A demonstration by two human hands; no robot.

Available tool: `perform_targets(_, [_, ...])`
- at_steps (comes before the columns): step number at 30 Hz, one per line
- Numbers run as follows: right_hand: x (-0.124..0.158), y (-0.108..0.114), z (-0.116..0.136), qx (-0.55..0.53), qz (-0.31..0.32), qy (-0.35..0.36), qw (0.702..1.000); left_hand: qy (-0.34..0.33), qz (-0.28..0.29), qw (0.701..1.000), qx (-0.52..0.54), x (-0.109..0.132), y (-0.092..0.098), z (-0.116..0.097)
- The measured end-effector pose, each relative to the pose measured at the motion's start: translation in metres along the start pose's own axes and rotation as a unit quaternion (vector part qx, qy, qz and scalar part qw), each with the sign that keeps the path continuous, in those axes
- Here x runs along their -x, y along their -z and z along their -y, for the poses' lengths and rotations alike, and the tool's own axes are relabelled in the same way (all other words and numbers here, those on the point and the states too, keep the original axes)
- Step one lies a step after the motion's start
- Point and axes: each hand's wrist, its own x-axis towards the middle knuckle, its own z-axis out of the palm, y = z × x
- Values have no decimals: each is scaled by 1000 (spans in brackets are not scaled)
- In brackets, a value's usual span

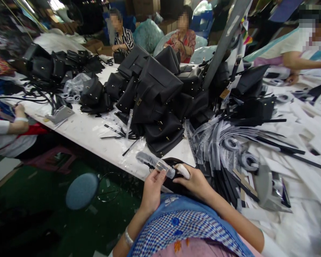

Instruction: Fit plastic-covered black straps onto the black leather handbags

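My left hand [153,187] pinches a strap wrapped in clear plastic [162,165], with a metal buckle showing through the wrap near my fingertips. Just right of it, my right hand [194,180] is closed on the dark end of this strap; the exact grip is partly hidden. A white covering [183,171] is on one of its fingers. Under both hands, at the table edge against my apron, lies a black bag [173,161], mostly hidden by them. Beyond rises a large pile of black handbags [157,92] with gold-coloured fittings.
Plastic-wrapped straps [214,142] lie to the right beside a grey tape dispenser [274,189] and white paper strips [291,121]. More black bags [45,67] cover the far left of the white table [91,134]. A blue stool [82,191] stands below. Several co-workers sit around.
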Motion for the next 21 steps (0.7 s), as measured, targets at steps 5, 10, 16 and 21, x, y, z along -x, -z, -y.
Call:
perform_targets(5, [8,1,3,-68,-17,0,998,4,29,993,-113,5,-11,7])
perform_targets(10, [19,6,15,-147,-58,33,987,-52,45,969,-236,7,-29,-5])
perform_targets(16, [31,30,53,-152,-295,87,939,-268,162,869,-384,3,-91,-67])
perform_targets(21, [31,37,56,-134,-400,145,895,-454,307,705,-449,-4,-119,-102])
